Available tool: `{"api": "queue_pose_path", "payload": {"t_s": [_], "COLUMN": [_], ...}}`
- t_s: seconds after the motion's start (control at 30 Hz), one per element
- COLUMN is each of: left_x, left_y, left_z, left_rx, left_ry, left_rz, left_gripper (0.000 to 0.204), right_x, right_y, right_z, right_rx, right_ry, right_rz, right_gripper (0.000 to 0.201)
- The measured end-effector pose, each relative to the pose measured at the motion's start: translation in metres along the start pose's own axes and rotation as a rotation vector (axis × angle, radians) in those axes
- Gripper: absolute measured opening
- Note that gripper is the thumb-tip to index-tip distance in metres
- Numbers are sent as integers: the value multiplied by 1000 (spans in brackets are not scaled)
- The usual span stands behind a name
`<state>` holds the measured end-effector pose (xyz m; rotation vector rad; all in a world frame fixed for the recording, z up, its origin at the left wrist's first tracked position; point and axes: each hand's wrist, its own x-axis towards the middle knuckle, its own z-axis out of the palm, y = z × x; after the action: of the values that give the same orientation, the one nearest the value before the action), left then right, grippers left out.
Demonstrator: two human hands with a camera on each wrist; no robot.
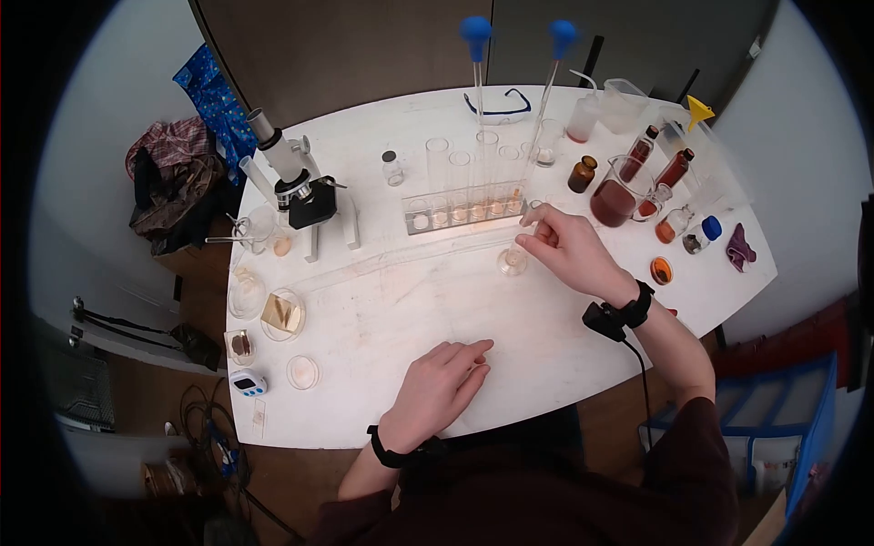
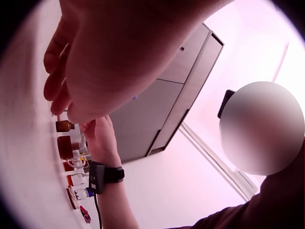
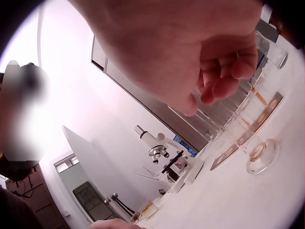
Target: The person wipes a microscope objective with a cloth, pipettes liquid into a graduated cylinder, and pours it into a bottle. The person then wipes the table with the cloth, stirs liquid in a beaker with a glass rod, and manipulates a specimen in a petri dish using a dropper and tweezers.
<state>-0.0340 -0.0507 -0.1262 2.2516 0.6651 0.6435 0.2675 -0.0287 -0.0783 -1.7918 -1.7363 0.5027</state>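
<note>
My right hand [image 1: 569, 250] has its thumb and fingers curled round the upper part of a slim clear glass cylinder, whose round foot [image 1: 512, 263] stands on the table. In the right wrist view that foot [image 3: 262, 160] lies below the curled fingers [image 3: 224, 88]; the hand hides part of the glass. Just behind is a clear rack [image 1: 464, 211] of test tubes with orange contents, two with blue-bulbed pipettes [image 1: 475, 29]. Near the front edge my left hand [image 1: 435, 387] holds nothing, its fingers loosely bent, palm down.
A microscope [image 1: 305, 187] stands at the left behind glass dishes [image 1: 284, 315] and a small timer [image 1: 248, 382]. At the right are a beaker of dark red liquid [image 1: 614, 202], brown bottle [image 1: 583, 174], orange dish [image 1: 662, 270] and purple cloth [image 1: 740, 247]. Safety glasses [image 1: 498, 111] lie behind the rack.
</note>
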Motion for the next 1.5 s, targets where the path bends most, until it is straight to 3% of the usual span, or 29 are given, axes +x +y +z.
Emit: {"api": "queue_pose_path", "payload": {"t_s": [0.1,0.17,0.33,0.57,1.1,1.33,1.5], "left_x": [0,0,-1,-2,1,0,-1], "left_y": [3,3,2,7,8,6,9], "left_z": [-2,-2,0,3,6,6,3], "left_rx": [-8,-4,-3,14,35,21,23], "left_ry": [-27,-29,-11,-63,-77,-63,-69], "left_rz": [-18,-10,27,35,42,28,51], "left_gripper": [29,29,29,29,29,29,29], "right_x": [2,7,37,64,70,15,-47], "right_y": [5,12,31,61,65,40,42], "right_z": [-24,-38,-55,-42,-38,-45,-77], "right_rx": [-15,-193,-343,-289,-160,-32,2], "right_ry": [60,153,162,240,208,132,188], "right_rz": [39,58,140,181,225,175,186], "right_gripper": [32,32,38,40,46,69,61]}}
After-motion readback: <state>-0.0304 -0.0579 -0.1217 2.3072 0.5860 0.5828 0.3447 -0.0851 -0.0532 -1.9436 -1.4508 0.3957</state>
